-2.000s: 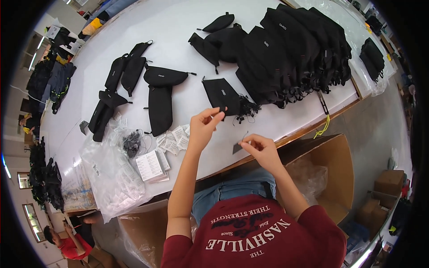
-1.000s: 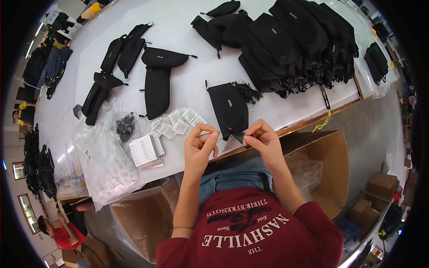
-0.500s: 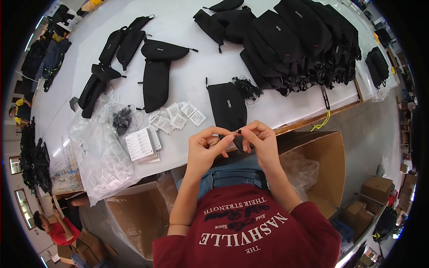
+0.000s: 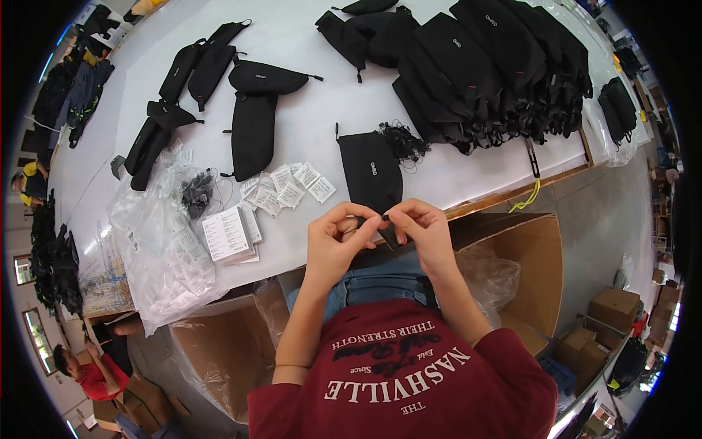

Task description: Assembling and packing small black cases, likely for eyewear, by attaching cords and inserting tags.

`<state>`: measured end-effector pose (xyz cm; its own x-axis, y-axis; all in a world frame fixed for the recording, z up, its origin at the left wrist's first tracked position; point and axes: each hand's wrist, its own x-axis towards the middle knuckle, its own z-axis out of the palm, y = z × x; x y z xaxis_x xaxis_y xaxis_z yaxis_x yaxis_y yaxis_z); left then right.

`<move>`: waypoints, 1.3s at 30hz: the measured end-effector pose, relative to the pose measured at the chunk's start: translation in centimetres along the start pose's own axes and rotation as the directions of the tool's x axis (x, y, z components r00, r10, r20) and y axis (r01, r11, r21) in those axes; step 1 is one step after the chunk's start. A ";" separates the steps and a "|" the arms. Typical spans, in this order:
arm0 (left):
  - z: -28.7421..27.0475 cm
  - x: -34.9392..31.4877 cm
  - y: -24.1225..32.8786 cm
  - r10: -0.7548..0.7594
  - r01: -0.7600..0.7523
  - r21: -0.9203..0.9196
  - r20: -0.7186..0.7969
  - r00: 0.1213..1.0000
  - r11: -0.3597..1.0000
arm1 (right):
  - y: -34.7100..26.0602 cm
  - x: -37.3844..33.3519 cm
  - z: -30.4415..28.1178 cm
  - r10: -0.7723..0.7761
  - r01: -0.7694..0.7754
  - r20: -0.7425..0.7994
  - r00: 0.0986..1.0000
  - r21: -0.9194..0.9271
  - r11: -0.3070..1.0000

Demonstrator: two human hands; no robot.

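A black fabric pouch [image 4: 371,170] with a zip pull at its far corner lies at the table's front edge, its near end hanging over. Just at that end, my left hand [image 4: 339,235] and my right hand [image 4: 424,230] meet fingertip to fingertip. Both are closed in a pinch on a small black piece [image 4: 385,217]; fingers cover most of it, so its exact kind does not show. Beside the pouch rests a tangle of thin black cords [image 4: 404,143]. White printed tags [image 4: 289,189] are spread to the left, next to a stack of white cards [image 4: 225,235].
A large heap of black pouches [image 4: 482,66] covers the far right. Several more pouches [image 4: 254,135] lie at the far left. A clear plastic bag [image 4: 164,256] drapes over the front left edge. Open cardboard boxes [image 4: 523,256] stand below the table. A person in red [image 4: 102,373] is at lower left.
My hands stay at the pouch's near end, with the fingertips shifted only slightly around the small black piece. The things on the table lie as before.
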<state>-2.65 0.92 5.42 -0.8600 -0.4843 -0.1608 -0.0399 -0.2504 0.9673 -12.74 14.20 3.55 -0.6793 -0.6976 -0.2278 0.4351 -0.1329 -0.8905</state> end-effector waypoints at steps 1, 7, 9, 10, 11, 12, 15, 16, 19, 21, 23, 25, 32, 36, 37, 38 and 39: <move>0.0 0.0 0.0 -0.001 0.001 0.000 0.000 1.000 1.000 | 0.0 0.0 0.0 0.000 0.000 0.000 1.000 0.001 1.000; -0.5 0.0 0.7 -0.013 0.007 0.145 0.041 0.999 0.989 | -0.6 -0.4 0.2 -0.051 0.049 -0.006 0.999 -0.148 0.988; -1.1 0.3 -0.1 -0.047 0.037 0.077 0.133 0.990 0.996 | -0.3 -0.6 -0.1 -0.085 0.094 0.045 0.995 -0.257 0.962; -1.2 0.3 -0.1 -0.048 0.037 0.077 0.134 0.990 0.996 | -0.4 -0.6 -0.1 -0.085 0.093 0.044 0.995 -0.257 0.962; -1.2 0.4 0.0 -0.066 0.055 0.079 0.150 0.986 0.995 | -0.5 -0.7 -0.1 -0.090 0.100 0.052 0.995 -0.266 0.959; -1.2 0.4 0.1 -0.085 0.072 0.082 0.167 0.982 0.994 | -0.5 -0.7 0.0 -0.095 0.108 0.060 0.994 -0.276 0.955; -1.2 0.4 -0.4 -0.070 0.058 0.072 0.167 0.984 0.996 | -0.5 -0.8 0.3 -0.096 0.108 0.059 0.994 -0.260 0.960; -1.3 0.3 -0.5 -0.070 0.058 0.073 0.166 0.984 0.996 | -0.6 -0.8 0.3 -0.096 0.108 0.059 0.994 -0.259 0.960; -1.4 -0.4 -0.7 -0.099 0.085 0.120 0.116 0.988 0.989 | -1.1 0.5 0.1 -0.088 0.133 0.147 0.985 -0.331 0.934; -0.8 -1.3 -0.3 0.001 -0.040 0.315 0.122 0.993 0.948 | -1.6 2.3 0.1 -0.179 0.236 0.158 0.971 -0.534 0.812; -0.1 -1.6 0.1 -0.035 -0.058 0.448 0.196 0.980 0.892 | -0.6 4.5 0.3 -0.312 0.356 0.208 0.927 -0.752 0.555; 0.8 -2.3 0.4 -0.045 -0.147 0.578 0.305 0.951 0.802 | 1.6 5.2 0.5 -0.283 0.312 0.255 0.925 -0.933 0.180; 1.1 -2.4 -0.4 0.125 -0.288 0.474 0.345 0.930 0.832 | 2.7 4.3 -0.9 -0.306 0.222 0.112 0.945 -0.909 0.354; -0.1 0.1 -1.1 0.432 -0.433 0.655 0.177 0.885 0.619 | 0.7 3.1 -1.2 -0.409 0.221 0.036 0.912 -0.882 0.416; -0.2 0.4 -1.0 0.429 -0.431 0.654 0.176 0.886 0.621 | -0.5 2.2 -0.7 -0.382 0.223 0.034 0.923 -0.858 0.463; -0.3 0.6 -0.8 0.459 -0.443 0.744 0.205 0.864 0.501 | -1.4 1.4 -0.3 -0.379 0.220 0.033 0.925 -0.858 0.464; -0.4 0.7 -0.8 0.483 -0.447 0.815 0.243 0.841 0.369 | -2.2 0.6 0.0 -0.330 0.228 0.067 0.942 -0.848 0.478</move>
<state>-3.01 0.49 4.50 -0.8662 -0.3246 0.3798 -0.0443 0.8071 0.5887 -14.14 14.03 5.38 -0.7435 -0.6603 0.1056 -0.4479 0.3745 -0.8119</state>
